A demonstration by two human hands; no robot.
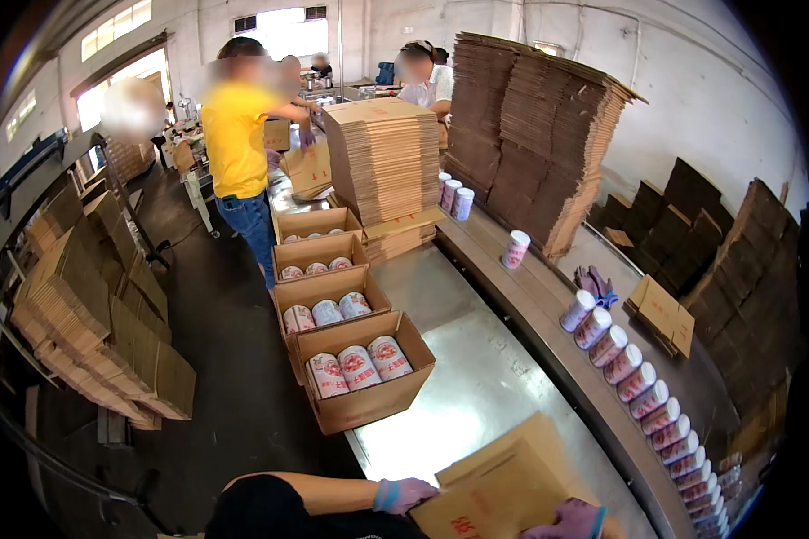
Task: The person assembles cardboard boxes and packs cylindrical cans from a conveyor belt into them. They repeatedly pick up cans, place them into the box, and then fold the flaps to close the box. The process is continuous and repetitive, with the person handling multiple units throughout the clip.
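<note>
Low in the view, my left hand, in a purple glove with a blue cuff, grips the left edge of a brown cardboard carton. The carton looks mostly flat, bears red print, and is blurred at its right side. My right hand, gloved the same way, holds its near right part; some fingers are hidden. Beyond the carton, an open cardboard box holds a row of white and red cans lying on their sides. Several similar boxes with cans stand in line behind it.
A conveyor with upright cans runs along the metal table. Stacks of flattened cartons stand on the table, beyond the conveyor and at left. A person in yellow stands across the boxes.
</note>
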